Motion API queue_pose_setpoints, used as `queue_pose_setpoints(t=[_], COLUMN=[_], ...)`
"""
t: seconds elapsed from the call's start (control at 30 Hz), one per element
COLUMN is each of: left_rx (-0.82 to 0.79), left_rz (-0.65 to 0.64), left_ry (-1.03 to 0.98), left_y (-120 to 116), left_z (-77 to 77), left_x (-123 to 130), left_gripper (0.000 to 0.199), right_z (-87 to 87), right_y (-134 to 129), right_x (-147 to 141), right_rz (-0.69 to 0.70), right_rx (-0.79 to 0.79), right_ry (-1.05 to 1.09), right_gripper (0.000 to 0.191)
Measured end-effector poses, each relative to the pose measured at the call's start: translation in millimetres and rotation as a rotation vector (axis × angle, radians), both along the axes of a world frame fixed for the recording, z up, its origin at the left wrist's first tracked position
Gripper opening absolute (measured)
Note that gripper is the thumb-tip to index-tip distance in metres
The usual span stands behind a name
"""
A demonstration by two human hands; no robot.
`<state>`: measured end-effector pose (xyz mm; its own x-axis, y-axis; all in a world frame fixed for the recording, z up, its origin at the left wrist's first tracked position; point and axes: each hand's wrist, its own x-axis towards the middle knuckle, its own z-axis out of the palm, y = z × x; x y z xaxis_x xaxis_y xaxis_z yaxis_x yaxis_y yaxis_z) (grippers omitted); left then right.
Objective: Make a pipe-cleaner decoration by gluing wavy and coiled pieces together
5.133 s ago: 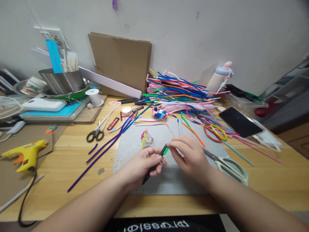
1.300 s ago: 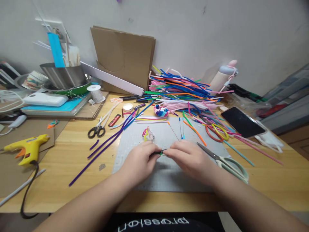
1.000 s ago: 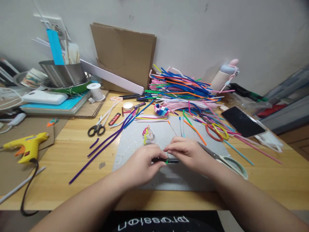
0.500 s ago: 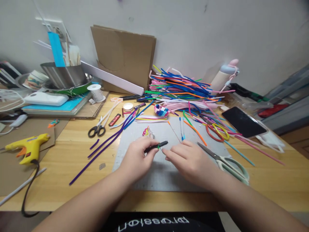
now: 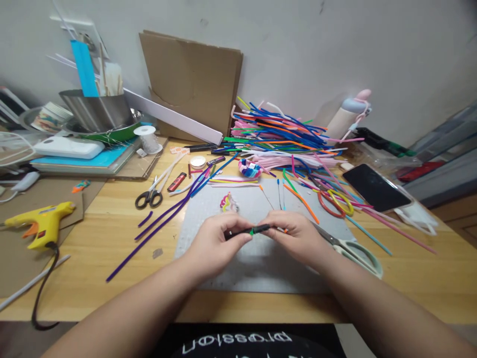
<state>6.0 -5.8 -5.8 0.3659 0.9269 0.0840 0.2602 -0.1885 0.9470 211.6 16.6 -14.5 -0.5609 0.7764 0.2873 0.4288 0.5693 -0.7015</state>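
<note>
My left hand (image 5: 218,242) is closed around a thin black pen-like rod (image 5: 242,232) above the grey mat (image 5: 238,273). A small bit of green pipe cleaner (image 5: 252,231) is wrapped round the rod near my left thumb. My right hand (image 5: 294,233) pinches at the rod's right end, with a bit of orange showing beneath its fingers. Just behind my left hand lies a small pink, yellow and white twisted piece (image 5: 228,202). Thin stems with orange and blue tips (image 5: 278,191) lie behind my right hand.
Pale green scissors (image 5: 359,256) lie right of my right hand, black scissors (image 5: 149,199) to the left. Pipe cleaners (image 5: 283,134) are heaped at the back. A yellow glue gun (image 5: 46,221) is far left, a phone (image 5: 376,187) far right.
My right hand has moved left and up to the rod's right end, closing the gap between the hands. The rod has turned closer to level in my left hand.
</note>
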Motion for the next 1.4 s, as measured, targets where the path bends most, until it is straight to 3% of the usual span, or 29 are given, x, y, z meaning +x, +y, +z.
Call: queue_pose_setpoints(t=[0.2, 0.3, 0.37, 0.47, 0.53, 0.6, 0.7, 0.77, 0.9, 1.13, 1.3, 1.4], left_rx=[-0.17, -0.075, 0.046, 0.205, 0.27, 0.279, 0.151, -0.053, -0.458, -0.663, -0.789, -0.855], left_rz=[0.165, 0.17, 0.121, -0.04, -0.152, -0.221, -0.225, -0.184, -0.101, -0.015, -0.054, -0.11], left_ry=[-0.115, 0.026, 0.151, 0.309, 0.372, 0.372, 0.196, -0.003, -0.366, -0.67, -0.789, -0.828], left_y=[2.9, 1.6, -0.1, -2.4, -3.5, -4.1, -4.1, -3.4, -1.2, 1.7, 2.4, 1.7], left_z=[-11.1, -13.2, -13.1, -10.8, -8.0, -5.0, -1.9, -2.0, -6.8, -11.9, -11.8, -12.2], left_x=[4.6, 4.3, 3.0, 0.2, -1.2, -1.6, 0.1, 2.1, 5.1, 5.3, 5.5, 6.1], left_gripper=[0.016, 0.014, 0.012, 0.017, 0.022, 0.023, 0.015, 0.01, 0.018, 0.021, 0.016, 0.015], right_z=[1.0, 4.2, 6.3, 8.8, 9.5, 8.7, 4.5, 1.4, 0.1, 4.0, -4.6, -11.0], right_y=[-14.6, -19.8, -21.2, -18.9, -14.2, -8.0, 0.1, 1.7, -4.6, -17.1, -16.5, -14.0], right_x=[-6.6, -7.1, -6.6, -5.9, -5.4, -4.1, -1.4, -0.9, -7.2, -18.5, -16.5, -18.0], right_rz=[-0.064, -0.042, -0.015, -0.008, -0.02, -0.02, 0.015, 0.023, -0.036, -0.139, -0.093, -0.051], right_rx=[0.557, 0.698, 0.711, 0.527, 0.197, -0.26, -0.826, -1.003, -1.073, -0.916, -0.671, -0.632], right_ry=[-0.255, -0.313, -0.319, -0.261, -0.178, -0.064, 0.158, 0.327, 0.662, 0.823, 0.755, 0.798], right_gripper=[0.016, 0.014, 0.013, 0.015, 0.014, 0.017, 0.027, 0.032, 0.03, 0.016, 0.012, 0.007])
